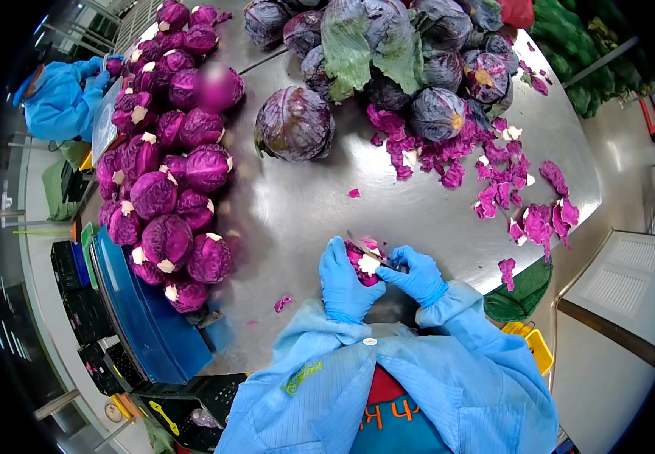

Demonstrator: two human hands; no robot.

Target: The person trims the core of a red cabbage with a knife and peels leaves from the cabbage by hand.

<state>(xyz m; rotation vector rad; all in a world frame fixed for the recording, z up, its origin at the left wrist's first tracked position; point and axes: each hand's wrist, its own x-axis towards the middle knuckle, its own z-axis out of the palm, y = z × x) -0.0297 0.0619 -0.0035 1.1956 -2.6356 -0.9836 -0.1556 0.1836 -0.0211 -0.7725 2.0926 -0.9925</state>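
Both my hands wear blue gloves, close together over the near part of the metal table. My left hand point(344, 284) is wrapped round the side of a small red cabbage point(365, 277), whose pale stem end faces up. In my right hand point(416, 275) is a knife point(359, 247), its blade lying across the cabbage beside the white stem. The knife's handle is mostly hidden by my fingers. Left of my hands, trimmed red cabbages point(154, 194) are heaped, many showing white cut stems. Beyond my hands lies a large untrimmed cabbage point(295, 124).
Dark untrimmed cabbages point(439, 113) are piled at the back. Purple leaf scraps point(503, 178) litter the right side of the steel table point(282, 212). A blue bin point(146, 318) stands at the left edge. A co-worker in blue point(59, 100) is at the far left.
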